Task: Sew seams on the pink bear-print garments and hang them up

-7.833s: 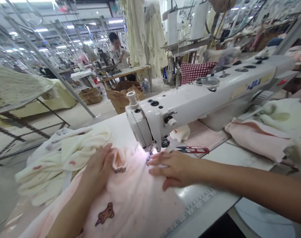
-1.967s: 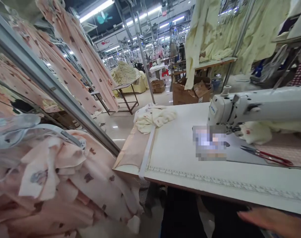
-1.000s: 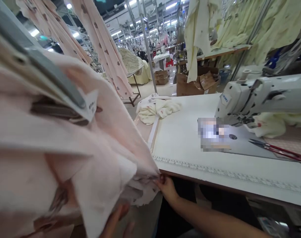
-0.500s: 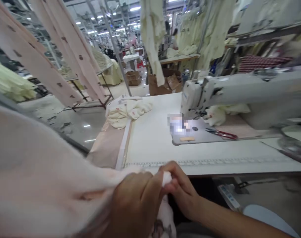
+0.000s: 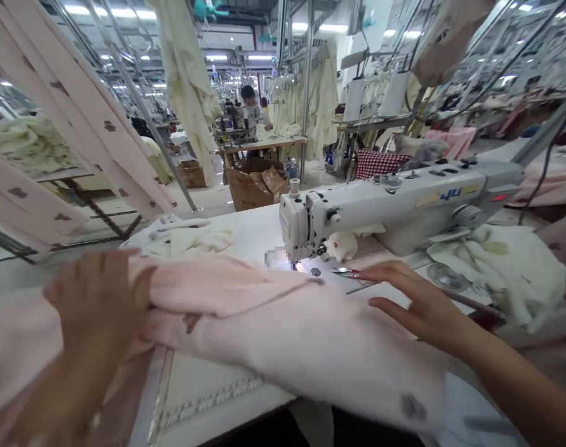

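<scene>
A pale pink garment (image 5: 283,329) with small brown prints lies across the white sewing table (image 5: 245,230), stretched from the left edge to the needle of the white sewing machine (image 5: 385,205). My left hand (image 5: 99,307) is closed on a fold of the pink garment at the left. My right hand (image 5: 417,307) lies flat with fingers spread, touching the garment's right side just in front of the machine. Red-handled snips (image 5: 350,272) rest beside the needle plate, near my right fingertips.
A cream garment pile (image 5: 184,236) sits at the table's far left. Cream and pink pieces (image 5: 506,273) are heaped right of the machine. Pink panels (image 5: 77,124) hang at left. Cardboard boxes (image 5: 255,183) stand behind, and another person (image 5: 250,105) works at a distant table.
The pink garment came up from my lap onto the table and now spreads toward the needle. My right hand let go of it and moved flat near the machine.
</scene>
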A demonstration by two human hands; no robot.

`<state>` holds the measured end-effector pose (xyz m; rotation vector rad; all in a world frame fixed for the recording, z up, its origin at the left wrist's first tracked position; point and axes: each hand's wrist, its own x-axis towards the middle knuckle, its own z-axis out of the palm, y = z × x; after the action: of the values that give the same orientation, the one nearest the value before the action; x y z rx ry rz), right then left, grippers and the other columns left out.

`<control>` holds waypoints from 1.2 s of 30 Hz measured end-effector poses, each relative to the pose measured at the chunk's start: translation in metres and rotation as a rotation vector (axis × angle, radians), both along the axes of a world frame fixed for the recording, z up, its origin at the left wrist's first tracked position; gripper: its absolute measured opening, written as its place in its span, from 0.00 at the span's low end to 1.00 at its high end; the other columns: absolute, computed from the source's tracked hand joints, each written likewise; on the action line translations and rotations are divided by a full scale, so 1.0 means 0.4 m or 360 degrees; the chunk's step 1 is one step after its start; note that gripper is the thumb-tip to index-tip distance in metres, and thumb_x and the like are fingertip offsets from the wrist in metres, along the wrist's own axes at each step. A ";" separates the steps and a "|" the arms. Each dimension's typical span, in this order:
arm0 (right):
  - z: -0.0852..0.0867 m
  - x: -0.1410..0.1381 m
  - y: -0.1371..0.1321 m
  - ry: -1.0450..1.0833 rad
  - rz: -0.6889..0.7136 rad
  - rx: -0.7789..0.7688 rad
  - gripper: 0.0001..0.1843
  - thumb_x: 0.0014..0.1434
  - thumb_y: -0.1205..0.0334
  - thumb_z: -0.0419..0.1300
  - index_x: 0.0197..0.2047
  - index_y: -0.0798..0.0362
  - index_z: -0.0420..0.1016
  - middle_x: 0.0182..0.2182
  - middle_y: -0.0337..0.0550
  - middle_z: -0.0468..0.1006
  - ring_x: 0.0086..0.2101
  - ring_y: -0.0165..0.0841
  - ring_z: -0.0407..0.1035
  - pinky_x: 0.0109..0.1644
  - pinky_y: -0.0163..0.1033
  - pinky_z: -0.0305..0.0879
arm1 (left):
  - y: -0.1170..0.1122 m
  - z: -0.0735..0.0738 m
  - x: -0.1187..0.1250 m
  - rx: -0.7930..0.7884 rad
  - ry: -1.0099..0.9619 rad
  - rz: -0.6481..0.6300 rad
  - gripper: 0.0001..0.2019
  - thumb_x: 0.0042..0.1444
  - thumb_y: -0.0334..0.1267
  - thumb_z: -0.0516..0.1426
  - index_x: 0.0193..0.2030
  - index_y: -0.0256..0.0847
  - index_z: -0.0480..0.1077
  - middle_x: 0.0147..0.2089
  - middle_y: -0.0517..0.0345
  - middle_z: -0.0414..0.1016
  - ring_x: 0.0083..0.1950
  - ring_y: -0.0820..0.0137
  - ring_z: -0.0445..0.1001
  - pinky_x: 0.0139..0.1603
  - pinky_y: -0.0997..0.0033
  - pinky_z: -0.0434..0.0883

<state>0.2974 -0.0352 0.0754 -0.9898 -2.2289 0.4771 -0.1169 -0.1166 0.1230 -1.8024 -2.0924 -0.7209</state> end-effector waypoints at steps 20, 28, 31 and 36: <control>-0.061 -0.020 -0.007 -0.0408 0.0208 -0.0166 0.03 0.53 0.67 0.62 0.33 0.53 0.71 0.38 0.45 0.69 0.40 0.36 0.64 0.42 0.41 0.61 | 0.124 -0.217 0.067 -0.0663 -0.0140 -0.0171 0.23 0.56 0.51 0.46 0.52 0.42 0.67 0.28 0.57 0.69 0.33 0.61 0.72 0.36 0.61 0.69; -0.028 -0.017 -0.002 -0.0233 0.0596 -0.0385 0.09 0.55 0.58 0.64 0.32 0.52 0.69 0.44 0.42 0.73 0.44 0.32 0.64 0.49 0.40 0.59 | 0.091 -0.208 0.049 -0.0075 0.0179 -0.0421 0.22 0.58 0.46 0.47 0.57 0.38 0.57 0.64 0.37 0.55 0.66 0.48 0.50 0.61 0.37 0.50; -0.043 -0.046 0.006 -0.0235 0.0527 -0.0115 0.03 0.60 0.67 0.57 0.33 0.52 0.69 0.35 0.41 0.75 0.39 0.32 0.64 0.45 0.41 0.57 | 0.138 -0.242 0.077 -0.0470 0.0026 -0.0200 0.30 0.57 0.49 0.47 0.62 0.34 0.53 0.59 0.37 0.64 0.62 0.45 0.58 0.58 0.29 0.47; -0.015 -0.036 -0.007 -0.0073 0.0338 0.0219 0.10 0.60 0.73 0.50 0.35 0.52 0.70 0.29 0.41 0.73 0.33 0.32 0.65 0.40 0.41 0.57 | 0.153 -0.232 0.088 -0.0430 -0.0204 -0.0305 0.16 0.57 0.46 0.45 0.38 0.45 0.71 0.43 0.55 0.74 0.48 0.60 0.71 0.61 0.44 0.53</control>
<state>0.2830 -0.0381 0.0693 -0.7037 -2.3854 0.3899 -0.0816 -0.0556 0.0303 -2.1787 -2.2088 -0.6399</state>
